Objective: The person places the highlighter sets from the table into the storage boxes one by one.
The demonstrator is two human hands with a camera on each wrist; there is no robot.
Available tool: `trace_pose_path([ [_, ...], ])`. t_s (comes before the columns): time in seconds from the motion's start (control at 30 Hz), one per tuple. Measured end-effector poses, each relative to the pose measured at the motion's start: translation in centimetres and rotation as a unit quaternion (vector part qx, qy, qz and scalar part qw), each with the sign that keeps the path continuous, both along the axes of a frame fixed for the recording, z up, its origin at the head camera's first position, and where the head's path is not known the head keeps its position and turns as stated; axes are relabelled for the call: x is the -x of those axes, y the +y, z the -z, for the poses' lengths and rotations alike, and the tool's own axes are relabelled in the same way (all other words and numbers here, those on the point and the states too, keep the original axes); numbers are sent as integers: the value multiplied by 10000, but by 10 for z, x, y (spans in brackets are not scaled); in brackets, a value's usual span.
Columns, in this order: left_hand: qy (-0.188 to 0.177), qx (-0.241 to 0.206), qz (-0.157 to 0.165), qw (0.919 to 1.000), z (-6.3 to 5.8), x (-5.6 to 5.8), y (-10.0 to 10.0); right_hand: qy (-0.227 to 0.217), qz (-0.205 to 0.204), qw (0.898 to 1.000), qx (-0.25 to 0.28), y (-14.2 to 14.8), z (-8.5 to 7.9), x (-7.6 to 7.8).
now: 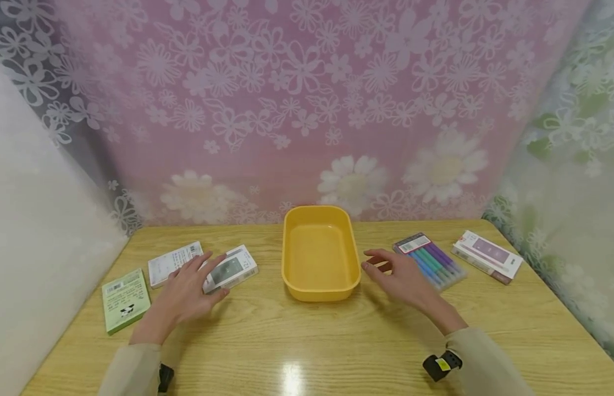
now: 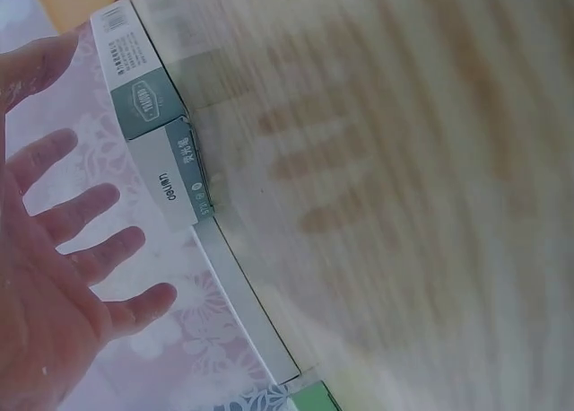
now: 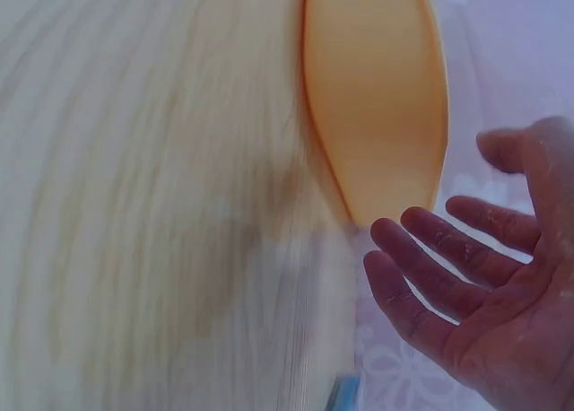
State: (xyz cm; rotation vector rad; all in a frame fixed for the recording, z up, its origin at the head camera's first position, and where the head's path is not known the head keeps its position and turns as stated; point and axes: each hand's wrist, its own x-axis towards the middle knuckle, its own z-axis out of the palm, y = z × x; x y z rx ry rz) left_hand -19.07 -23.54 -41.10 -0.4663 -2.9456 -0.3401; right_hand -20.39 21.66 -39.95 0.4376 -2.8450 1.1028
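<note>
Yellow and oblong, a plastic bin is standing on the far middle of a wood-grain table in the head view, before a pink floral cloth. To its left, the left hand is hanging over a white-and-grey carton and a white carton, fingers spread apart and gripping nothing; a green panda-printed box is lying farther left and nearer. Right of the bin, the right hand is hovering beside a clear case of coloured pens, also holding nothing; whether it is touching the bin cannot be told. Farther right, a white-and-purple box is lying.

In the left wrist view, the left fingers are fanning out beside the white-and-grey carton.

In the right wrist view, the right thumb is standing away from loosely bent fingers, their tips showing close to the bin's end.
</note>
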Motion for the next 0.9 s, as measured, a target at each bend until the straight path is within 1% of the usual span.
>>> trace_pose_path([
  [0.1, -101, -27, 87, 9999, 0, 4, 1, -298, 58, 9993, 196, -7, -4, 4],
  [0.23, -212, -20, 151, 9997, 0, 9, 1, -731, 79, 9950, 677, -16, -8, 9],
  [0.4, -380, -51, 200, 9991, 1, 11, 1, -1262, 353, 9827, 1306, -22, -7, 15],
  [0.53, -408, -123, 255, 9988, 3, 13, 1, -1622, 587, 9698, 1727, -25, -4, 20],
  [0.67, -395, -265, 252, 9985, 4, 14, 2, -1895, 687, 9583, 2027, -25, -4, 23],
  [0.73, -408, -347, 216, 9983, 4, 15, 2, -1972, 664, 9547, 2128, -26, -6, 23],
  [0.9, -372, -462, 160, 9981, 5, 19, 4, -1968, 589, 9550, 2139, -26, -8, 22],
])
